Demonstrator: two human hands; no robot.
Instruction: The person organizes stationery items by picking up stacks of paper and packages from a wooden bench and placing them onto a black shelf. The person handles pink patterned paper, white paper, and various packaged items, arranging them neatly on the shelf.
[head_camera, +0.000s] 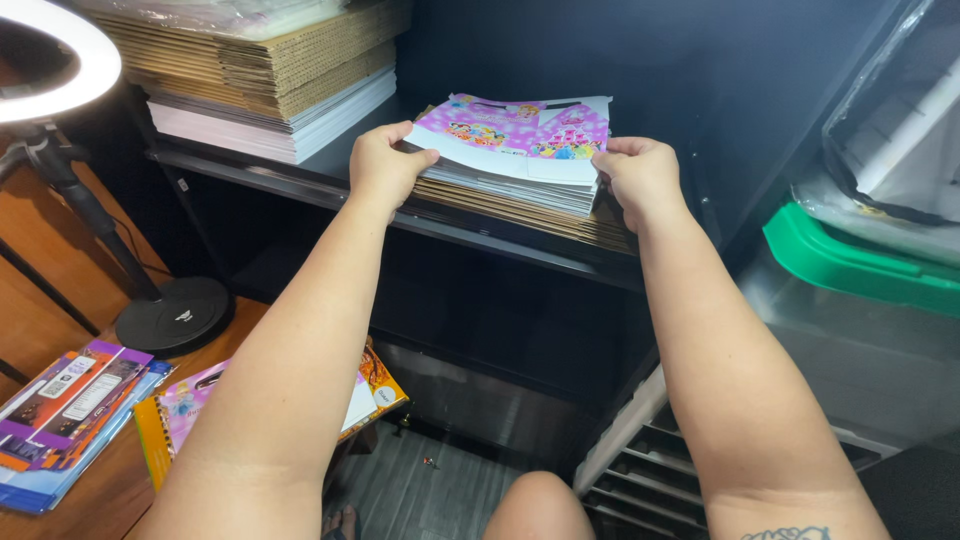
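Note:
A stack of flat printed cardboard sheets (520, 160) lies on a dark shelf (520, 245), its top sheet pink and purple with cartoon pictures. My left hand (383, 165) grips the stack's left edge, fingers curled over the top. My right hand (635, 175) grips the right edge the same way. Both arms reach forward from below. Brown corrugated sheets lie under the stack.
A taller pile of brown and white flat cardboard (270, 80) sits on the shelf at the left. A ring light (50, 65) on a round black base (175, 315) stands on a wooden table with colourful flat packs (70, 415). A green-lidded clear bin (860, 260) is at right.

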